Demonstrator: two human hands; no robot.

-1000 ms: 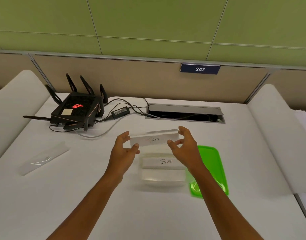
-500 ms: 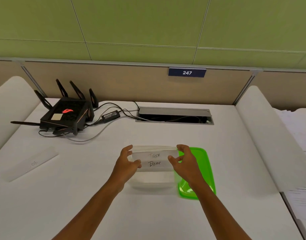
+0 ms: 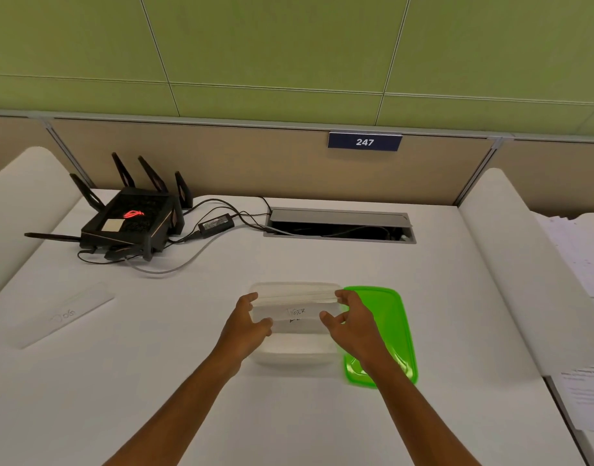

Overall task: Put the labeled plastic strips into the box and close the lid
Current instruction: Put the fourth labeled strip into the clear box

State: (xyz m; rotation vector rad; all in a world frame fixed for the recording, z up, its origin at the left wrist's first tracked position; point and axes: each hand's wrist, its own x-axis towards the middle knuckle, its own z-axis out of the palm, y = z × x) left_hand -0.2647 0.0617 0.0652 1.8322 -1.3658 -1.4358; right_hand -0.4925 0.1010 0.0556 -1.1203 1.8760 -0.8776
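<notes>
hands: left hand [image 3: 246, 326], right hand [image 3: 351, 322] pinch TIGER strip [image 3: 295, 312] | lower strip's label mostly hidden | box [image 3: 293, 356]

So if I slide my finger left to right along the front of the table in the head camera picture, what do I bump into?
Strip marked DOG → left hand → strip marked TIGER → right hand → green lid.

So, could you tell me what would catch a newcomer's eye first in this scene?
Probably the bright green lid lying flat on the white table, just right of the clear box. Next, the left hand and right hand holding the strip marked TIGER over that box. The black router sits at far left.
</notes>
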